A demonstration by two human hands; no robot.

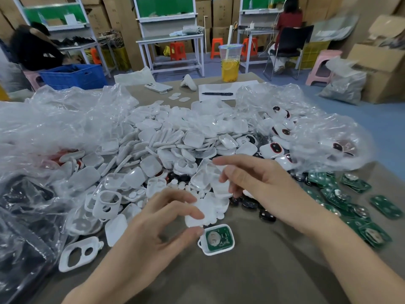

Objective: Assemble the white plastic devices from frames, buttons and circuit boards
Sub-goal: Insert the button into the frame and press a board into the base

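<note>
— Hands?
— Left hand (153, 233) pinching a white cover (198, 212) between thumb and forefinger; right hand (263, 187) curled at another white piece (222, 189), grip too blurred to tell.
— Frame?
— Frame (205, 249), board (219, 238) seated inside, flat on the bench (263, 270) near the front edge, mid-width; just beside the left fingertips (195, 231), long axis across, loop end leftward. Left hand nearer; cover likely to drop straight onto it.

Motion smears the white piece (197, 213) the left hand (157, 224) pinches and the white shell (221, 186) at the right hand (258, 183); whether that one is gripped I can't tell. The plastic bag (54, 128) veils parts beneath; both forearms (109, 281) run off below.
</note>
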